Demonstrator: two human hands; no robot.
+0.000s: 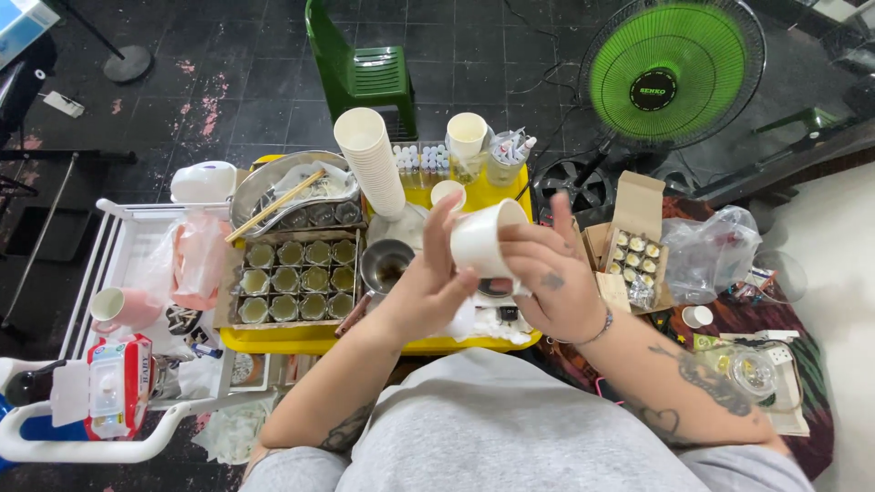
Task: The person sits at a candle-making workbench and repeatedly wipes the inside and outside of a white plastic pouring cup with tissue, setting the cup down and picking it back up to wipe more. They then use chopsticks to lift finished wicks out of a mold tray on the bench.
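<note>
Both hands, left [428, 282] & right [547, 273], grip white cup [480, 241] above crowded yellow tray [310, 339].

The inside of the white paper cup [480, 241] faced away from the camera, and the right hand [545, 278] covered its far side. The yellow tray [314, 339] was hidden along its near edge by the forearms and along its top by the stack of cups [372, 159]. Contents of the small jars [293, 278] were too small to tell. The green chair [360, 59] and green fan [670, 68] were cut off by the top edge; the blue object [20, 23] at upper left was cropped beyond recognition.
</note>
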